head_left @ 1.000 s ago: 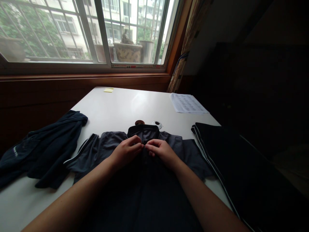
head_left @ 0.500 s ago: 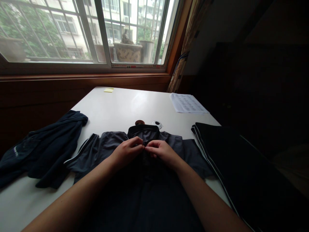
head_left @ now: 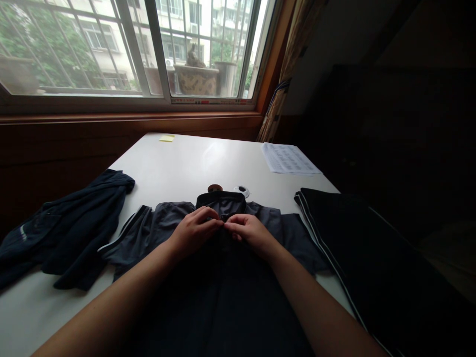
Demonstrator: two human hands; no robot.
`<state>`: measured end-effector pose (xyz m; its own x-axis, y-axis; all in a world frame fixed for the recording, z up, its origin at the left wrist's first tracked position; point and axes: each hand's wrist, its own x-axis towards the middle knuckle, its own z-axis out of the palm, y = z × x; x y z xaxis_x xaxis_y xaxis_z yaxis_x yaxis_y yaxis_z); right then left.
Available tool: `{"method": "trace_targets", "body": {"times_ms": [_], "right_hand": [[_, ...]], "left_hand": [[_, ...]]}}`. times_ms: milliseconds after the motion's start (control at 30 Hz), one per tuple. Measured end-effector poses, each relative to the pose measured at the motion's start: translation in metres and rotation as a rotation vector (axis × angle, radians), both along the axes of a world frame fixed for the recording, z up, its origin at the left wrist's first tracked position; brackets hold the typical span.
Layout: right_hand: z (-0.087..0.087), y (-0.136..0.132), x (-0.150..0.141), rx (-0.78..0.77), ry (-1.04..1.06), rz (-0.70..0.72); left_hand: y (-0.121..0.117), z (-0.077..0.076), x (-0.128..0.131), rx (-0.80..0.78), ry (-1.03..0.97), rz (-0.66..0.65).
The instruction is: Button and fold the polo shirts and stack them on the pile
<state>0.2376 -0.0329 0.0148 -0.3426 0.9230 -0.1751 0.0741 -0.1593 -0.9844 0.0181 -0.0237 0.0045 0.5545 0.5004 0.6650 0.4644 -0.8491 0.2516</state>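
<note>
A dark shirt [head_left: 223,282] with grey sleeves lies spread on the white table, its black collar [head_left: 238,197] toward the window. My left hand [head_left: 196,229] and my right hand [head_left: 250,231] meet just below the collar. Both are closed, thumbs and fingertips pinching the shirt's front placket, and the fingertips nearly touch each other. The exact bit of cloth or fastening between the fingers is too small and dark to make out. My forearms cross over the lower part of the shirt.
Dark crumpled clothing [head_left: 82,233] lies at the left, and black folded clothing with white piping [head_left: 364,243] at the right. Beyond the collar sit a brown disc [head_left: 214,188] and a white ring [head_left: 241,191]. Printed sheets [head_left: 290,159] and a yellow note [head_left: 167,138] lie farther back.
Both hands stay at the collar opening with only slight finger movement. The shirt and the surrounding things lie as before.
</note>
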Motion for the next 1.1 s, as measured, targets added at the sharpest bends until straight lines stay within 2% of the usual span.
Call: {"method": "trace_targets", "body": {"times_ms": [233,500,600,700,867,1100], "right_hand": [[-0.004,0.001,0.002,-0.014,0.029,-0.006],[-0.002,0.001,0.001,-0.008,0.007,-0.013],[-0.001,0.0,0.0,0.017,-0.032,-0.009],[-0.003,-0.002,-0.003,0.076,-0.099,-0.002],[-0.008,-0.007,-0.01,0.185,-0.187,-0.018],[-0.005,-0.009,-0.012,0.21,-0.215,-0.043]], "left_hand": [[0.0,0.005,-0.002,0.042,0.022,-0.016],[0.001,0.003,-0.001,-0.01,-0.021,-0.023],[0.001,0.003,0.0,-0.154,-0.13,-0.017],[0.002,0.003,0.002,-0.334,-0.166,0.042],[0.007,0.005,0.005,-0.476,-0.13,0.062],[0.01,0.013,0.005,-0.731,-0.219,0.137]]}}
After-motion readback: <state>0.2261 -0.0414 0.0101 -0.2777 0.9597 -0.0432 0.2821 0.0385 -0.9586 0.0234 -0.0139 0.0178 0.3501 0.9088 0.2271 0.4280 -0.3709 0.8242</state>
